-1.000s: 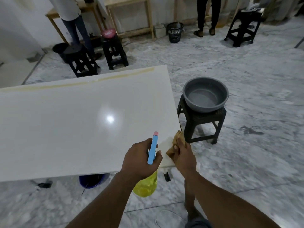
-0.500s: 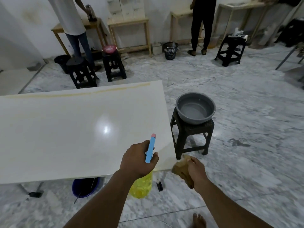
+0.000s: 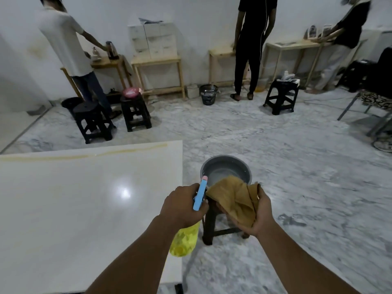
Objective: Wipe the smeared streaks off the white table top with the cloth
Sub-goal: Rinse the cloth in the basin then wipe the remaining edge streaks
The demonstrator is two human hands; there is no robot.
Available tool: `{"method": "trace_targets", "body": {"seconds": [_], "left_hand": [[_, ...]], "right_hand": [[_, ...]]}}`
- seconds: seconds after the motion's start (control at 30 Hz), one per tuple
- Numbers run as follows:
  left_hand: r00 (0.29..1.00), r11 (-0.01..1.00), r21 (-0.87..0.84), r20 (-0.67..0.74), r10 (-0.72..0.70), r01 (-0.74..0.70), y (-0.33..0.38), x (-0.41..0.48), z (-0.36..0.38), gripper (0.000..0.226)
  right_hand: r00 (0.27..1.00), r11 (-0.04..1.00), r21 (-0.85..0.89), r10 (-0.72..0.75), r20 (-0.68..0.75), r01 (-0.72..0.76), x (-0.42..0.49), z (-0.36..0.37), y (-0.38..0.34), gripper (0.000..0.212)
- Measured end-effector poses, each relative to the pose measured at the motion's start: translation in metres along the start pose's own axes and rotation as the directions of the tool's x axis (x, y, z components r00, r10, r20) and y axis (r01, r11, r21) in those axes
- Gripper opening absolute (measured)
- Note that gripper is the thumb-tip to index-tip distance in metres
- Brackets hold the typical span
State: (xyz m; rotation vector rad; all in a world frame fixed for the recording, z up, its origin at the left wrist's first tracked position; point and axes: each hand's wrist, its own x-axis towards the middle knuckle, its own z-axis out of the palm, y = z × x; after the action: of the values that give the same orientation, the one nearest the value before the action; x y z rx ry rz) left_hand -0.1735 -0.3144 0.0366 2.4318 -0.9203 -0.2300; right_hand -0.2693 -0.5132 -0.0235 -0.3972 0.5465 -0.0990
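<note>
The white table top point(image 3: 74, 209) fills the left half of the view, with a yellowish smeared streak point(image 3: 84, 155) running along its far edge. My left hand point(image 3: 180, 206) grips a yellow spray bottle point(image 3: 185, 240) with a blue trigger head, held just off the table's right edge. My right hand point(image 3: 259, 213) holds a brown cloth point(image 3: 233, 198), which hangs spread between the two hands. The cloth is off the table, over the near side of the grey basin.
A grey basin point(image 3: 226, 168) holding water sits on a black stool point(image 3: 212, 225) right of the table. Farther back stand black stools point(image 3: 93, 119), a wire bin point(image 3: 209, 93), wooden tables and three people along the wall. Marble floor lies to the right.
My right hand left the table's corner with the bunched cloth and rose over the basin, where the cloth now hangs spread out. The view tilted up, showing the far wall.
</note>
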Motion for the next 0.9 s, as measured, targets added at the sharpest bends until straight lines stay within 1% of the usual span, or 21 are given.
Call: {"method": "trace_targets", "body": {"seconds": [0.13, 0.17, 0.23, 0.27, 0.3, 0.37, 0.43, 0.47, 0.57, 0.67, 0.77, 0.9], "left_hand": [[0.999, 0.999, 0.001, -0.006, 0.047, -0.047, 0.052, 0.060, 0.018, 0.023], [0.998, 0.998, -0.004, -0.012, 0.064, -0.064, 0.065, 0.073, 0.023, 0.027], [0.996, 0.996, -0.001, -0.015, 0.086, -0.086, 0.086, 0.095, 0.031, 0.044], [0.996, 0.996, 0.000, -0.012, 0.093, -0.093, 0.097, 0.105, 0.035, 0.048], [0.995, 0.995, 0.001, -0.014, 0.103, -0.103, 0.104, 0.115, 0.039, 0.045], [0.991, 0.991, 0.007, -0.014, 0.134, -0.134, 0.121, 0.137, 0.045, 0.033], [0.987, 0.987, 0.021, -0.010, 0.160, -0.160, 0.131, 0.157, 0.051, 0.019], [0.987, 0.986, 0.029, 0.000, 0.162, -0.162, 0.135, 0.167, 0.053, 0.016], [0.987, 0.985, 0.056, 0.028, 0.161, -0.163, 0.139, 0.198, 0.061, 0.019], [0.989, 0.990, 0.036, 0.050, 0.137, -0.139, 0.137, 0.235, 0.067, 0.018], [0.994, 0.993, 0.030, 0.018, 0.112, -0.113, 0.132, 0.277, 0.072, 0.018], [0.995, 0.994, 0.056, -0.028, 0.091, -0.089, 0.132, 0.335, 0.070, 0.028]], "right_hand": [[0.999, 0.993, -0.115, -0.022, -0.050, 0.016, 0.013, -0.007, -0.084, 0.079], [0.998, 0.990, -0.138, -0.034, -0.055, 0.026, 0.015, -0.009, -0.105, 0.077], [0.996, 0.985, -0.171, -0.050, -0.073, 0.037, 0.018, -0.013, -0.136, 0.076], [0.995, 0.983, -0.177, -0.060, -0.083, 0.045, 0.020, -0.016, -0.151, 0.076], [0.994, 0.982, -0.181, -0.065, -0.083, 0.049, 0.022, -0.019, -0.162, 0.076], [0.994, 0.978, -0.199, -0.077, -0.082, 0.059, 0.029, -0.022, -0.186, 0.076], [0.994, 0.976, -0.208, -0.084, -0.069, 0.068, 0.038, -0.022, -0.206, 0.080], [0.995, 0.976, -0.206, -0.086, -0.058, 0.072, 0.043, -0.022, -0.215, 0.082], [0.997, 0.978, -0.193, -0.080, -0.020, 0.075, 0.061, -0.019, -0.238, 0.092], [0.998, 0.970, -0.236, -0.060, 0.024, 0.064, 0.085, -0.013, -0.264, 0.096], [0.998, 0.958, -0.284, -0.042, 0.042, 0.052, 0.118, -0.002, -0.293, 0.094], [1.000, 0.944, -0.330, -0.019, 0.009, 0.021, 0.162, 0.010, -0.336, 0.095]]}}
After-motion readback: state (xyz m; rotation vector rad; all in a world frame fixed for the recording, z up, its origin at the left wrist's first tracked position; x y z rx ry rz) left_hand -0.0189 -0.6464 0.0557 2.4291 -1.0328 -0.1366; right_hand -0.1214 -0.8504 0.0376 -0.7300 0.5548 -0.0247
